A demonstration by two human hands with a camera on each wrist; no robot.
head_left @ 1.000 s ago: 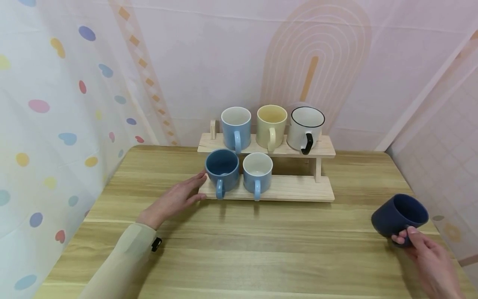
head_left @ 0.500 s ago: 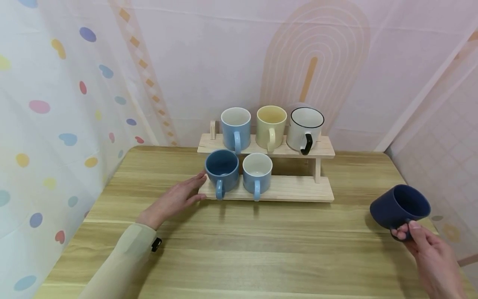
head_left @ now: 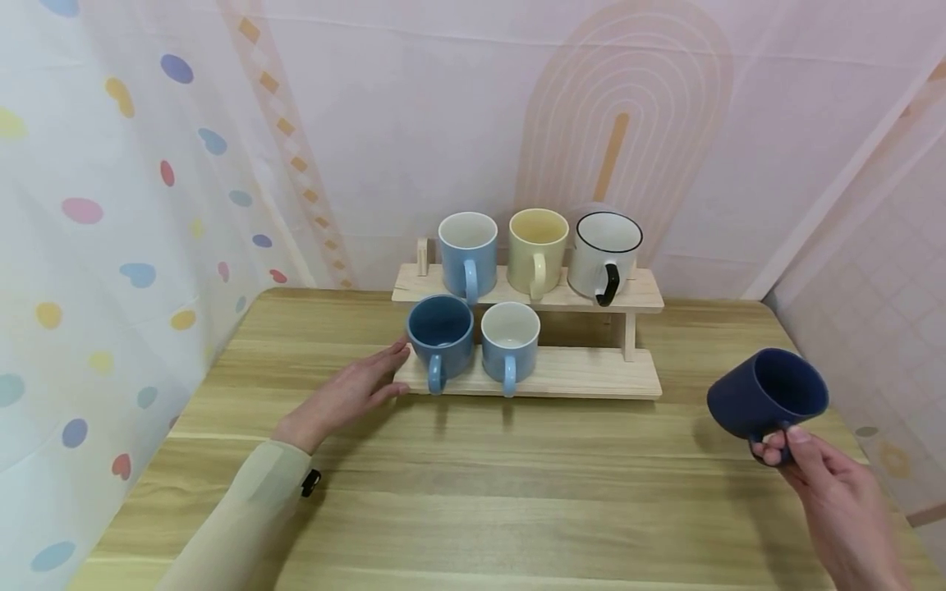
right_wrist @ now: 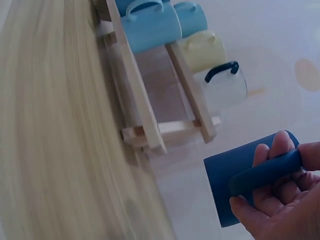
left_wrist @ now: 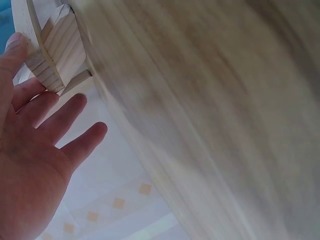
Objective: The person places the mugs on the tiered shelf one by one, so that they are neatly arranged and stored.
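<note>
At the right of the head view, my right hand [head_left: 835, 492] grips a navy mug [head_left: 742, 402] by its handle, tilted and held above the table. The right wrist view shows fingers curled through the handle [right_wrist: 265, 172]. My left hand [head_left: 351, 394] touches the left end of a two-tier wooden rack [head_left: 591, 373] with its fingers extended. On the lower tier stand a dark blue mug [head_left: 451, 357] and a light blue mug [head_left: 523, 361] with a white inside. The upper tier holds a light blue mug [head_left: 484, 263], a yellow mug [head_left: 521, 267] and a white mug [head_left: 587, 271] with black rim and handle.
The rack stands at the back of a wood-grain table [head_left: 473, 509]. A patterned curtain [head_left: 414, 123] hangs right behind it and along both sides. Bare board [head_left: 584, 373] shows on the lower tier, right of the light blue mug.
My right hand has raised the navy mug and then brought it leftward, away from the table's right edge. The left hand stays on the rack, and the other mugs have not moved.
</note>
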